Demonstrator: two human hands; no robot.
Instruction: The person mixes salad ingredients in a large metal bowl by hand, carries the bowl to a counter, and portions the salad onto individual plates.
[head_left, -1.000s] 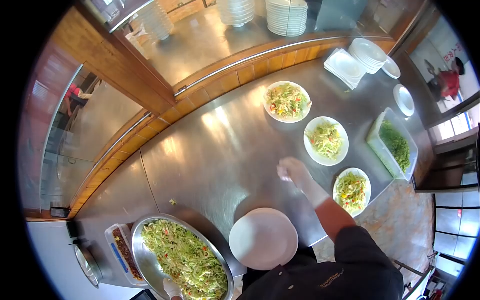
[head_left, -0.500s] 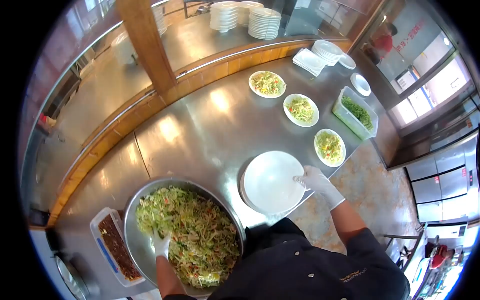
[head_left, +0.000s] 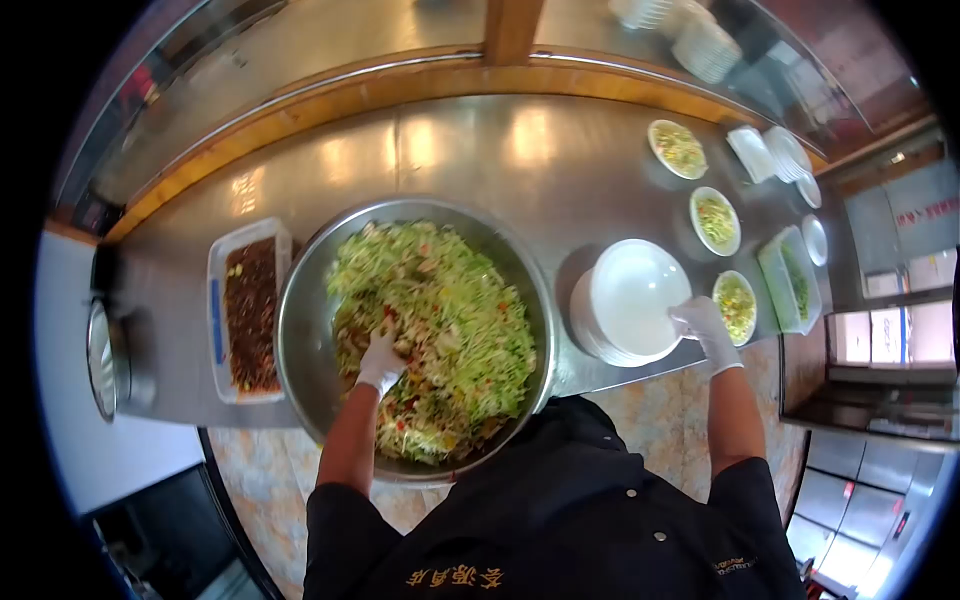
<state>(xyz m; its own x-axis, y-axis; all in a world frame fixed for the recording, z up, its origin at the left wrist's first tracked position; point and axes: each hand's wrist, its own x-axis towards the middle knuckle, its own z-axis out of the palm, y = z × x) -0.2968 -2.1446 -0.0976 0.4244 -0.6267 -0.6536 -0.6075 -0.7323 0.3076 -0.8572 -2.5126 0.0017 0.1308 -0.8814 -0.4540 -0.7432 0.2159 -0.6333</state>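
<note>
My left hand (head_left: 381, 362), in a white glove, is down in the shredded cabbage salad (head_left: 460, 330), its fingers curled into the shreds and partly buried. The salad, green with red and yellow bits, heaps inside a large steel bowl (head_left: 300, 350). To the right stands a stack of white plates (head_left: 640, 295). On the right rim of the top plate is my gloved right hand (head_left: 705, 325), closed on the edge with the thumb over it. The top plate is bare.
Left of the bowl sits a plastic tub of dark red-brown sauce (head_left: 255, 310). Plates of salad (head_left: 715, 221) stand at the right, beside a tub of chopped greens (head_left: 795, 280). More white plates (head_left: 785, 155) are at the back right, below the wood-framed glass.
My view has swung left, bringing the bowl toward the middle. My left hand has moved from the bowl's left side deeper into the salad. My right hand stays on the plate rim.
</note>
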